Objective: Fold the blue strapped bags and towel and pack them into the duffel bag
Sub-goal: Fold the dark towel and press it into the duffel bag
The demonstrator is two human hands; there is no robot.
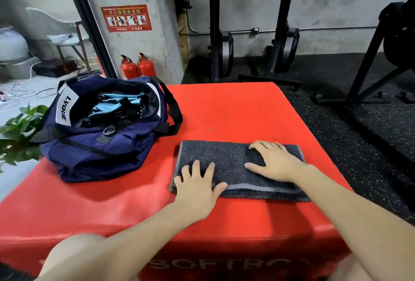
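A dark grey striped towel (pixel 226 159), folded into a flat rectangle, lies on the red soft box (pixel 235 110). My left hand (pixel 198 187) presses flat on its near left corner with fingers spread. My right hand (pixel 275 160) lies flat on the towel's right half, fingers straight. To the left stands the navy duffel bag (pixel 98 146), unzipped and open at the top. Light blue bags with black straps (pixel 116 106) lie inside it.
A green plant (pixel 20 130) stands by the box's left edge. Two red fire extinguishers (pixel 137 67) sit behind the duffel by a concrete pillar. Black gym machines (pixel 280 33) stand on the dark rubber floor beyond and to the right.
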